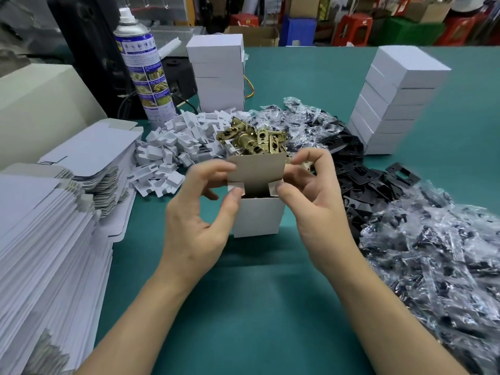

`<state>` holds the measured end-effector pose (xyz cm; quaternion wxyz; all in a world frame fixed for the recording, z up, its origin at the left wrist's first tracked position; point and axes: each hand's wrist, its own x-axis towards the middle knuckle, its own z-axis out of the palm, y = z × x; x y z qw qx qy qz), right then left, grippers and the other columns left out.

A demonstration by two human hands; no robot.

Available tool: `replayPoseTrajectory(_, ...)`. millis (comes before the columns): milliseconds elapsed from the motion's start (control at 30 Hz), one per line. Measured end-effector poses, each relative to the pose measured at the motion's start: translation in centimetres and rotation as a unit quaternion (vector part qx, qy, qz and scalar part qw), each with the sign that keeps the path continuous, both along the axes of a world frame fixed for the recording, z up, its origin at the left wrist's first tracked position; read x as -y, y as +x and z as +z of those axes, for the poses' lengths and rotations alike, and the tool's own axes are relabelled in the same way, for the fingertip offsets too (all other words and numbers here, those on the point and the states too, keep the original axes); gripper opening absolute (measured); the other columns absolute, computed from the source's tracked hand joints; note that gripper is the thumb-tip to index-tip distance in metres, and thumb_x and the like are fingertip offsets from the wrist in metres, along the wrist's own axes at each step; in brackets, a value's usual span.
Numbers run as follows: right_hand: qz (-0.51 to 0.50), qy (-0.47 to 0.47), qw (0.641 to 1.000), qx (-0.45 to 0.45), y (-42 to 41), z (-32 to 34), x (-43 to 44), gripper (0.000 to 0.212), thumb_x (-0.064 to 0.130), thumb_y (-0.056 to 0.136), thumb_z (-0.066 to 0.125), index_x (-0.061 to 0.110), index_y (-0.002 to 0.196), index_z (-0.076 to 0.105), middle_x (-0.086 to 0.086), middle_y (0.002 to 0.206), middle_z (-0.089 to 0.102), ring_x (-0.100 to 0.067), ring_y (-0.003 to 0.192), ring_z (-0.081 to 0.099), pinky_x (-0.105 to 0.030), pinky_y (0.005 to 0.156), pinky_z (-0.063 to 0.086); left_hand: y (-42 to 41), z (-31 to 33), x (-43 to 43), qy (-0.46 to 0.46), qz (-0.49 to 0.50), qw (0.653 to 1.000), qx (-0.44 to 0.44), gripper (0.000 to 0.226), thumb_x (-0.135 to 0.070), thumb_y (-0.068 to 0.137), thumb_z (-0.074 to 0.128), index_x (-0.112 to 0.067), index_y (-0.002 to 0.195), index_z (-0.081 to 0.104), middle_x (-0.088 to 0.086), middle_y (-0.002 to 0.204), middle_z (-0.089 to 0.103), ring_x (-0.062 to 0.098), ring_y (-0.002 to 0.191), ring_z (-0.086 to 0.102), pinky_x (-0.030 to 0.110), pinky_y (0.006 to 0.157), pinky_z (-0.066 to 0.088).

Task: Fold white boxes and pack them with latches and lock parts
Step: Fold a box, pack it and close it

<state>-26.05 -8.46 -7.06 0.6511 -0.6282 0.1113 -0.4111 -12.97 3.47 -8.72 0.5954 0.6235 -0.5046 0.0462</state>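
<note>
Here, a small white box (257, 217) stands upright on the green worktop (243, 307), its lid flap (257, 169) raised. The left hand (194, 228) pinches the box's left side flap with the thumb in front, and the right hand (316, 212) pinches the right one. Brass latches (254, 139) lie heaped just behind the box.

Centre: upright white cardboard box (257, 217) on the green table top (243, 307), with my left hand (194, 212) at its 9 o'clock and my right hand (311, 201) at its 3, each pinching a top flap.

- 12: heap of brass metal latches (254, 139); behind it, a short stack of closed white boxes (216, 74).
- 11: tall metal spray can (143, 69).
- 10: heap of small white notched inserts (173, 147).
- 9: stacks of flat white cardboard blanks (40, 239).
- 1: tall tower of closed white boxes (392, 104).
- 3: flat black metal plates (362, 185).
- 4: clear plastic bags of black parts (433, 253).
</note>
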Motion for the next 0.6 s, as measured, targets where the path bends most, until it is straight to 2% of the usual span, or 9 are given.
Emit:
replayPoseTrajectory(67,0.009,-0.020,1.000,-0.014,0.0,0.2,0.1,0.033,-0.008,0.094,0.050,0.019,0.111,0.058,0.004,0.096,0.074,-0.009,0.089,0.066,-0.019,0.082,0.050,0.0,-0.1,0.0,-0.007,-0.012,1.000,-0.019,0.039,-0.016,0.099,0.064,-0.021,0.136,0.051,-0.027,0.115,0.066,0.012,0.105,0.066,0.023,0.088,0.047)
replayPoseTrajectory(133,0.010,-0.039,0.999,-0.021,0.0,0.3,0.1,0.035,-0.009,0.095,0.049,0.020,0.103,0.066,0.005,0.097,0.076,-0.009,0.094,0.069,-0.018,0.084,0.051,0.1,0.0,-0.1,0.001,-0.022,1.000,-0.013,0.043,-0.012,0.100,0.064,-0.027,0.139,0.054,-0.016,0.115,0.071,0.017,0.108,0.067,0.026,0.089,0.048)
replayPoseTrajectory(200,0.009,-0.039,0.999,-0.020,0.0,0.3,0.0,0.037,-0.009,0.096,0.048,0.021,0.093,0.069,0.000,0.101,0.077,-0.014,0.102,0.072,-0.021,0.088,0.052,0.4,0.1,-0.2,0.008,-0.033,0.999,0.022,0.030,-0.004,0.099,0.064,-0.022,0.124,0.066,-0.008,0.116,0.071,0.018,0.109,0.067,0.027,0.090,0.049)
replayPoseTrajectory(300,0.010,-0.048,0.998,-0.038,-0.3,-0.1,0.2,0.028,-0.001,0.092,0.045,0.015,0.088,0.068,-0.004,0.108,0.077,-0.020,0.111,0.069,-0.025,0.091,0.052,0.7,0.2,-0.4,0.008,-0.054,0.998,0.040,0.024,0.005,0.095,0.063,-0.013,0.108,0.071,0.004,0.114,0.070,0.018,0.114,0.067,0.027,0.099,0.048)
replayPoseTrajectory(367,0.020,-0.067,0.996,-0.057,-0.7,-0.2,0.4,0.023,0.015,0.086,0.046,0.016,0.093,0.068,-0.004,0.112,0.075,-0.023,0.113,0.067,-0.030,0.090,0.053,0.9,0.2,-0.6,0.016,-0.068,0.997,0.039,0.019,-0.003,0.095,0.061,-0.013,0.108,0.070,0.006,0.118,0.070,0.017,0.117,0.066,0.026,0.102,0.046)
replayPoseTrajectory(433,0.016,-0.106,0.991,-0.075,-1.0,-0.1,0.5,0.021,0.026,0.089,0.051,0.019,0.099,0.067,-0.001,0.114,0.072,-0.025,0.112,0.066,-0.034,0.089,0.053,0.7,0.2,-0.7,0.021,-0.069,0.997,0.026,0.018,-0.016,0.095,0.060,-0.014,0.109,0.070,0.005,0.120,0.069,0.019,0.118,0.066,0.026,0.100,0.046)
replayPoseTrajectory(533,-0.015,-0.148,0.985,-0.088,-1.1,0.1,0.4,0.013,0.028,0.095,0.061,0.022,0.104,0.068,0.005,0.112,0.071,-0.025,0.111,0.067,-0.025,0.089,0.050,0.4,0.3,-0.5,0.017,-0.047,0.999,0.001,0.016,-0.026,0.097,0.064,-0.018,0.110,0.071,-0.001,0.118,0.071,0.021,0.115,0.067,0.031,0.091,0.052)
replayPoseTrajectory(600,-0.025,-0.161,0.982,-0.097,-1.1,0.1,0.4,0.015,0.025,0.097,0.064,0.021,0.110,0.070,0.007,0.113,0.071,-0.023,0.112,0.067,-0.022,0.090,0.051,0.4,0.4,-0.3,0.020,-0.035,0.999,-0.007,0.018,-0.028,0.098,0.065,-0.018,0.111,0.072,-0.005,0.115,0.072,0.021,0.113,0.067,0.030,0.088,0.053)
